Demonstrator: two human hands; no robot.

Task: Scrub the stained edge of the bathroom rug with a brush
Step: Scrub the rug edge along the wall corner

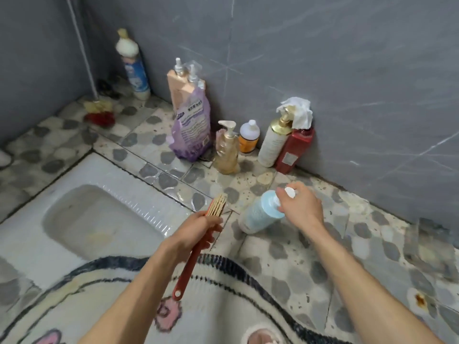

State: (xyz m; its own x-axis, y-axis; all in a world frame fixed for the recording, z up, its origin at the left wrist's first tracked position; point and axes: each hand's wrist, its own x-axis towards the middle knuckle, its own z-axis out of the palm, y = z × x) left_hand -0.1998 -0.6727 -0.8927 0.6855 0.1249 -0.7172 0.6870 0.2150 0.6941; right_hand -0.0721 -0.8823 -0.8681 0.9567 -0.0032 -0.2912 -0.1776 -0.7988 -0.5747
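My left hand [198, 230] grips a red-handled brush [190, 263] near its head, with the pale bristles [218, 206] pointing away and up. The handle slants down over the cream bathroom rug [223, 306], which has a dark border and pink shapes and fills the bottom of the view. My right hand [301, 207] holds the neck of a light-blue bottle [260, 213] with a white cap; the bottle tilts on the pebble-pattern floor just beyond the rug's far edge.
A white squat toilet pan [82, 209] lies to the left, partly under the rug. Several bottles [273, 142] and a purple refill bag [191, 130] stand along the grey tiled wall. A tall cleaner bottle [134, 68] and a red-and-yellow brush head [99, 112] are in the far corner.
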